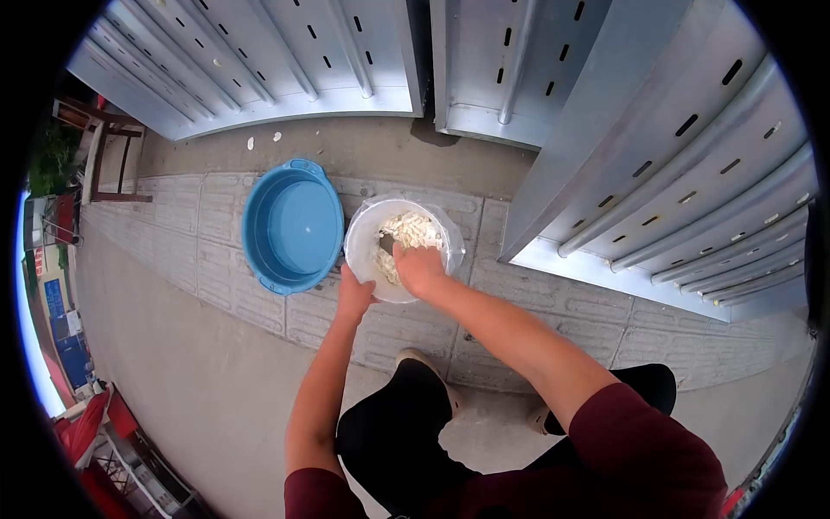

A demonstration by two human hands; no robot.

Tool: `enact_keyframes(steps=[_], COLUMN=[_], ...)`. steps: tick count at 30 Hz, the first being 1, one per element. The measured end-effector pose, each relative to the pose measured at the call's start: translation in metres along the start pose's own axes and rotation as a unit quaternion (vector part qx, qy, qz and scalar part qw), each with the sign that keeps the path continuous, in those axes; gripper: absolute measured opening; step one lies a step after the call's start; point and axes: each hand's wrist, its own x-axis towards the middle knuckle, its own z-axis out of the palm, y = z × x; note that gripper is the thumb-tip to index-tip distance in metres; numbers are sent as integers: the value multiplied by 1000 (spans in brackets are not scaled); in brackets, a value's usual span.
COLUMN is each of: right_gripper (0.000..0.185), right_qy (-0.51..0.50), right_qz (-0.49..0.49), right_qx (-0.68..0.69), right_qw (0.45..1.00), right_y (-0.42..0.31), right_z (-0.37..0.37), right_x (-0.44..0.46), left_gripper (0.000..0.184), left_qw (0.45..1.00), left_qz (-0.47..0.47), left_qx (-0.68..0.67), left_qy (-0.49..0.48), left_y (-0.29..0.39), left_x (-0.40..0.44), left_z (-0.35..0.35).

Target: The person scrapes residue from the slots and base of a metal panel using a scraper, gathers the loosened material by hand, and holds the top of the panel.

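Note:
A white bucket (359, 246) with a clear plastic liner (455, 238) around its rim stands on the paving, holding pale, cream-white pieces (411, 228). My left hand (354, 295) grips the near left side of its rim, thumb toward the inside. Reaching into the bucket, my right hand (418, 269) is closed among the pieces. A small dark grey-brown patch (386, 245) shows beside its fingertips; whether it is a tool in the fingers is unclear. Left of the bucket sits a round blue plastic basin (294, 227), with no hand on it.
Ribbed metal panels with slots (259, 60) stand along the far side, and another angled metal panel (657, 173) rises at the right. A wooden chair (117, 156) is at the far left. Small white bits (251, 143) lie on the ground behind the basin. My knees (398, 406) are close in front.

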Motion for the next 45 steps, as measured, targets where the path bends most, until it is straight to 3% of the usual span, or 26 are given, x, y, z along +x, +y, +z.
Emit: enact_keyframes(steps=[4, 5, 8, 10, 11, 13, 14, 17, 18, 20, 23, 24, 25, 27, 33, 37, 40, 45], right_gripper=[27, 25, 27, 32, 34, 35, 32, 28, 27, 24, 20, 20, 20, 18, 16, 18, 19, 21], right_qy=[-104, -107, -105, -171, -183, -143, -146, -163, -170, -110, 162, 232, 284, 313, 340, 341, 408, 335], right_qz=[-63, -36, 57, 106, 129, 83, 61, 4, -11, -19, 42, 62, 87, 124, 82, 84, 9, 60], right_qx=[-20, -9, 61, 288, 394, 530, 555, 567, 560, 506, 600, 641, 636, 649, 648, 667, 671, 661], right_qw=[992, 994, 991, 936, 891, 832, 817, 808, 810, 855, 782, 729, 713, 682, 677, 657, 619, 669], right_y=[28, 40, 85, 82, 84, 82, 83, 99, 108, 131, 186, 205, 224, 239, 255, 251, 252, 248], right_z=[-70, -75, -85, -121, -138, -142, -148, -179, -195, -226, -206, -193, -173, -145, -117, -145, -186, -144], right_x=[-31, -37, -58, -88, -103, -130, -141, -175, -192, -234, -290, -300, -304, -302, -278, -276, -268, -279], left_gripper=[57, 58, 55, 58, 53, 45, 35, 23, 20, 15, 14, 15, 15, 16, 18, 18, 19, 21], left_qw=[987, 978, 972, 911, 893, 982, 982, 928, 935, 946, 948, 939, 932, 915, 902, 919, 909, 888], left_qz=[-2, -4, -145, -41, 87, 142, 149, 121, 143, 183, 226, 230, 229, 229, 192, 148, 181, 207], left_qx=[-126, -162, 54, 391, 440, 103, -56, -43, -38, -35, -11, -8, 15, 59, 104, 119, 116, 179], left_qy=[-97, -135, -178, -128, -25, -73, -102, -350, -323, -265, -226, -255, -280, -327, -372, -346, -357, -370], left_y=[-1, 5, 39, 62, 59, 114, 142, 174, 188, 205, 231, 240, 244, 243, 210, 196, 188, 189], left_x=[-7, -5, 5, 5, 2, -44, -74, -97, -104, -120, -148, -162, -172, -188, -177, -155, -145, -146], left_z=[32, 37, 22, 4, -2, 14, 38, 41, 46, 61, 95, 108, 124, 156, 210, 209, 213, 213])
